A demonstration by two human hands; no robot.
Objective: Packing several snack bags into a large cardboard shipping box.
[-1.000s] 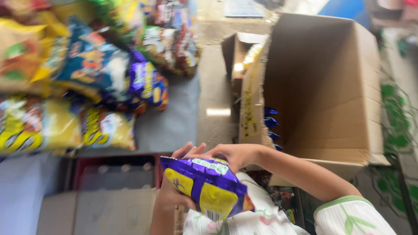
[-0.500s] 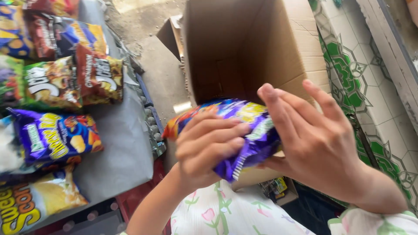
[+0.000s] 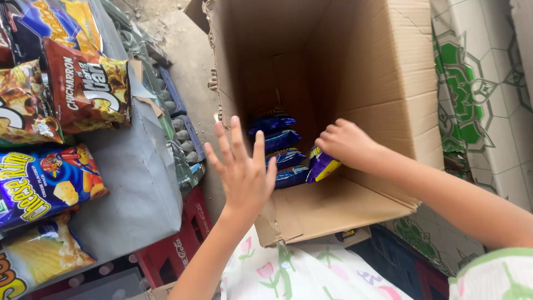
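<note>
A person's right hand [image 3: 345, 143], at the centre right of the frame, reaches into a tall cardboard box [image 3: 383, 72] with its fingers curled shut around a purple and yellow snack bag [image 3: 321, 165]. The bag sits low inside the box, just beside a row of blue snack bags [image 3: 277, 147] standing on edge near the centre of the frame. The left hand [image 3: 244, 172], at the lower centre, hovers in front of the box's near wall with fingers spread wide and nothing in its grasp. At the left edge, more snack bags lie on a grey table [image 3: 136, 183]: a red one [image 3: 89, 89] at the upper left, a purple one [image 3: 44, 180] below it. A red crate [image 3: 177, 244] stands under the table.
</note>
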